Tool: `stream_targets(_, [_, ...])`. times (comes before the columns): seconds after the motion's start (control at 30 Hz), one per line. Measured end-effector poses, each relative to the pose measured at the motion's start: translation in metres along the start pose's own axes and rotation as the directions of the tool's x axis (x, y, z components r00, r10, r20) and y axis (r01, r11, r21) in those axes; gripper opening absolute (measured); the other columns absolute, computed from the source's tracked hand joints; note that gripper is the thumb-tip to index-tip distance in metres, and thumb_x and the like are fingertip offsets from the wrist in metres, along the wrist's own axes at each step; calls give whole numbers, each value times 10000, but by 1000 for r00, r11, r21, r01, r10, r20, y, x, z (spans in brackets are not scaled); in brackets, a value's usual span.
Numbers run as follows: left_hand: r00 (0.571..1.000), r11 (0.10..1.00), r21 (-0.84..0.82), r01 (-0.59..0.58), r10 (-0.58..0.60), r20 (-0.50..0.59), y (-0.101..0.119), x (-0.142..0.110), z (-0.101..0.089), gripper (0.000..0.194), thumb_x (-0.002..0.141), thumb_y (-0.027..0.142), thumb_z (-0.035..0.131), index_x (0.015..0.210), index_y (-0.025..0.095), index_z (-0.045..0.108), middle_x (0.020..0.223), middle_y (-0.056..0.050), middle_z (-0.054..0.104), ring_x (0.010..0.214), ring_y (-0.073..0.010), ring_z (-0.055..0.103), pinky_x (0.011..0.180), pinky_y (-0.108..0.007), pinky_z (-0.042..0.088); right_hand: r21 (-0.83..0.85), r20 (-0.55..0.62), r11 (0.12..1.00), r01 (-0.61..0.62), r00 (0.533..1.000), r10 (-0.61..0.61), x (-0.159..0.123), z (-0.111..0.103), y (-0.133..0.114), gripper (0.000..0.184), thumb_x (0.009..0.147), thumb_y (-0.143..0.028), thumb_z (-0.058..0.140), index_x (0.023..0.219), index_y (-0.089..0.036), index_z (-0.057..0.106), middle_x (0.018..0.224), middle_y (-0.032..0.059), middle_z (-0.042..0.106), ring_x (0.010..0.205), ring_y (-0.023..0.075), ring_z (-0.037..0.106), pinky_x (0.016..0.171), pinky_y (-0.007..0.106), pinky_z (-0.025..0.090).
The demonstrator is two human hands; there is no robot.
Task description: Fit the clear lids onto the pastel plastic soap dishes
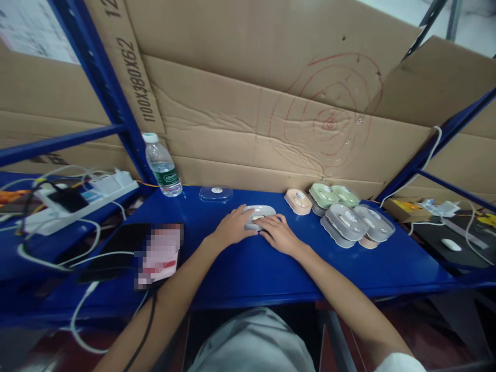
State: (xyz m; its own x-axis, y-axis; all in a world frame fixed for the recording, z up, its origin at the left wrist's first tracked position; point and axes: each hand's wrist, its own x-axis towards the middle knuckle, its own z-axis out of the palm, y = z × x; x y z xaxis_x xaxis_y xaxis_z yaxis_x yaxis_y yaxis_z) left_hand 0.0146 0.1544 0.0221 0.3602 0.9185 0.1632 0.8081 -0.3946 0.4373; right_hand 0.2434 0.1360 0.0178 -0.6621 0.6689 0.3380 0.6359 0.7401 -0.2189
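Observation:
A small grey oval plastic dish (264, 210), like a soap dish, lies on the blue table between my hands. My left hand (234, 226) is closed around its left side, thumb at the near edge. My right hand (279, 233) reaches over the right side, its bent fingers down in the dish. A small whitish piece shows at those fingertips; its kind I cannot make out. Behind the dish, a little to the left, a clear plastic lid (216, 194) with a round white sticker lies on the table, apart from both hands.
To the right sit a peach lidded dish (298, 201), green lidded dishes (324, 195) and stacked grey ones (344, 222). A water bottle (163, 166) stands back left. A phone (160, 253) and cables lie left, beside a power strip (83, 201). Cardboard (232, 113) walls the back.

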Motion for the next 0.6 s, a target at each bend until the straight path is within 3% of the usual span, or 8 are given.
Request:
stream_targets(0.13, [999, 1000, -7, 7, -8, -44, -1, 4, -8, 702, 948, 612, 607, 1567, 307, 478, 1599, -90, 536, 1445, -338, 531, 1177, -466, 422, -35, -20, 998, -55, 998, 55, -1, 1, 6, 491, 1059, -266, 549, 1548, -267, 504, 1580, 134, 542, 1476, 286, 457, 1199, 547, 263])
stream_targets(0.23, [988, 997, 6, 79, -77, -135, 0, 19, -9, 613, 1062, 547, 395, 1603, 259, 414, 1615, -91, 520, 1470, -271, 506, 1184, -408, 416, -64, -8, 988, -141, 990, 141, -3, -1, 14, 450, 1052, -317, 579, 1497, -253, 567, 1586, 143, 533, 1510, 323, 411, 1180, 596, 309])
stream_targets(0.33, [945, 972, 55, 228, -208, -253, -3, 34, -6, 647, 1040, 456, 468, 1608, 156, 393, 1692, -210, 360, 1569, -411, 314, 1230, -612, 284, -75, -8, 986, -149, 989, 149, -3, 0, 21, 420, 1044, -338, 599, 1450, -233, 619, 1544, 144, 572, 1482, 324, 443, 1156, 561, 384])
stream_targets(0.4, [918, 951, 69, 301, -270, -291, -6, 39, -6, 635, 1022, 433, 503, 1571, 119, 443, 1650, -271, 398, 1545, -489, 310, 1181, -727, 260, -68, -18, 991, -112, 994, 111, -3, 2, 24, 425, 1042, -336, 602, 1452, -227, 623, 1524, 145, 585, 1459, 312, 465, 1159, 529, 407])
stream_targets(0.43, [914, 948, 74, 310, -276, -296, -8, 40, -7, 600, 1024, 425, 503, 1544, 128, 481, 1605, -271, 462, 1517, -491, 357, 1162, -736, 279, -60, -22, 994, -90, 996, 89, -3, 3, 24, 427, 1042, -332, 598, 1455, -227, 622, 1518, 144, 588, 1453, 304, 470, 1165, 516, 412])
stream_targets(0.53, [936, 965, 89, 246, -212, -283, -13, 36, -12, 485, 1043, 384, 492, 1487, 197, 547, 1465, -181, 623, 1400, -379, 530, 1158, -633, 360, -40, -36, 998, -46, 998, 45, -2, 3, 23, 426, 1044, -321, 588, 1460, -235, 620, 1504, 144, 592, 1453, 292, 470, 1177, 506, 413])
stream_targets(0.6, [953, 978, 105, 183, -149, -265, -14, 32, -15, 453, 1030, 304, 504, 1475, 241, 558, 1464, -124, 629, 1379, -308, 553, 1177, -556, 367, -38, -41, 998, -46, 998, 45, -2, 1, 23, 411, 1041, -324, 598, 1440, -237, 636, 1481, 145, 606, 1433, 294, 488, 1167, 516, 418])
